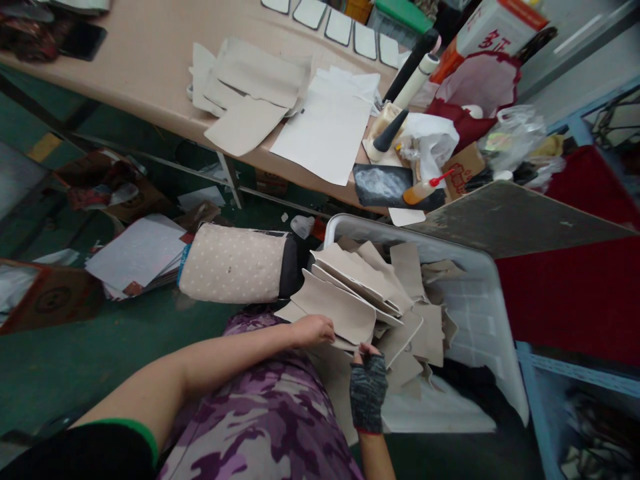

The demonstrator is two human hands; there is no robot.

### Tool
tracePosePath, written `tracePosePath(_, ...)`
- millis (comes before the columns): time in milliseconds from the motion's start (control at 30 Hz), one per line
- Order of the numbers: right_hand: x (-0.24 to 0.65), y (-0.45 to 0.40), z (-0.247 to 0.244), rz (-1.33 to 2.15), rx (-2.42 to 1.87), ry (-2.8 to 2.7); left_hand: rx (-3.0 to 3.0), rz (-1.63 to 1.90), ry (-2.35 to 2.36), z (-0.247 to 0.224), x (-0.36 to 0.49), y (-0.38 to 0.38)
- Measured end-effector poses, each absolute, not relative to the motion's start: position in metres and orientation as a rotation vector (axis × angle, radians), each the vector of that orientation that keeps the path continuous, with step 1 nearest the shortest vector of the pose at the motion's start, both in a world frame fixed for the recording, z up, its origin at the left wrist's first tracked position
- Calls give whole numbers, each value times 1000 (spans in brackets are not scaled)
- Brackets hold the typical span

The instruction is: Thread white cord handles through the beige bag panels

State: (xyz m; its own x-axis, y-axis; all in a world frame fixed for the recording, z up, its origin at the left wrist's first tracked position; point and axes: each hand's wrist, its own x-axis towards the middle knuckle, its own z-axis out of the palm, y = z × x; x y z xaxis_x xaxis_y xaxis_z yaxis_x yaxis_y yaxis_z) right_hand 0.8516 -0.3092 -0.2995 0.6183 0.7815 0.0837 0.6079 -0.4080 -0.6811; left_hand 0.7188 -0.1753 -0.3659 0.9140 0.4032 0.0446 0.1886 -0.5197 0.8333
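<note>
Beige sheet pieces (pixel 336 303) lie in a loose pile at the near left side of a white plastic bin (pixel 480 293). My left hand (pixel 313 330) is bare, its fingers closed at the lower edge of one rounded beige piece. Close to its right, my right hand (pixel 369 380), in a grey fingerless glove, pinches the lower corner of the same piece. More beige pieces (pixel 427 333) are heaped in the bin beyond my hands. Camouflage-patterned cloth covers my lap under my left forearm.
The table (pixel 145 60) ahead holds beige pieces (pixel 255 80), white sheets (pixel 327 127), a dark-handled brush (pixel 393 130) and a bottle with a red tip (pixel 420 192). Left of the bin are a dotted cushioned seat (pixel 233 263) and stacked sheets (pixel 137 253). A board (pixel 520 217) juts over the bin.
</note>
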Motion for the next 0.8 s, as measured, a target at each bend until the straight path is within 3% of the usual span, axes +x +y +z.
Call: tracePosePath(800,801,-293,-314,50,-2326,-597,2172,-63,1,-383,717,-119)
